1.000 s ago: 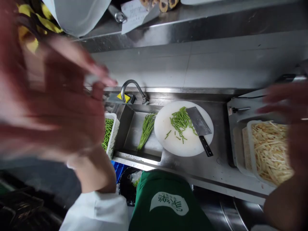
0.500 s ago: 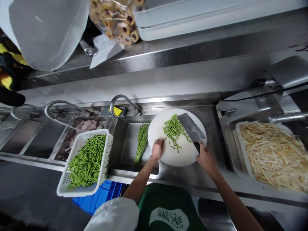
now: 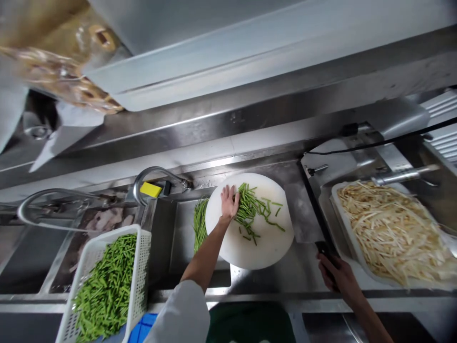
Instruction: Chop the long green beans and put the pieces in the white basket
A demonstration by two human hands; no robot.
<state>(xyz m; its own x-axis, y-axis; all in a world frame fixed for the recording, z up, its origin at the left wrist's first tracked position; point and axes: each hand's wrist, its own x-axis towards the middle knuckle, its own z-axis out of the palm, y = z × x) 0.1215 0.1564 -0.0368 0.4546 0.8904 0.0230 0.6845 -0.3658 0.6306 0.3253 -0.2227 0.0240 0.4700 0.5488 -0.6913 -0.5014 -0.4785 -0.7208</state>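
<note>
My left hand (image 3: 229, 204) lies on the round white cutting board (image 3: 264, 252), fingers stretched out, touching the left edge of a pile of cut thin green stalks (image 3: 248, 205). Loose pieces are scattered over the right half of the board. My right hand (image 3: 337, 275) is closed round the black handle of a cleaver (image 3: 323, 248). The cleaver is off the board, over the counter to its right, its blade hard to make out against the metal. Uncut long green stalks (image 3: 200, 224) lie in the sink left of the board, partly covered by the board and my left arm.
A white basket (image 3: 143, 267) full of cut green pieces stands at left. A curved faucet (image 3: 157, 169) and a yellow sponge (image 3: 150, 189) are behind the sink. At right, a tub of pale sprouts (image 3: 389, 233) sits beside a metal machine. A steel shelf (image 3: 200, 126) runs above.
My right hand has carried the cleaver off the board to the right. My left hand has moved up the board and opened against the pile. The camera view has shifted right.
</note>
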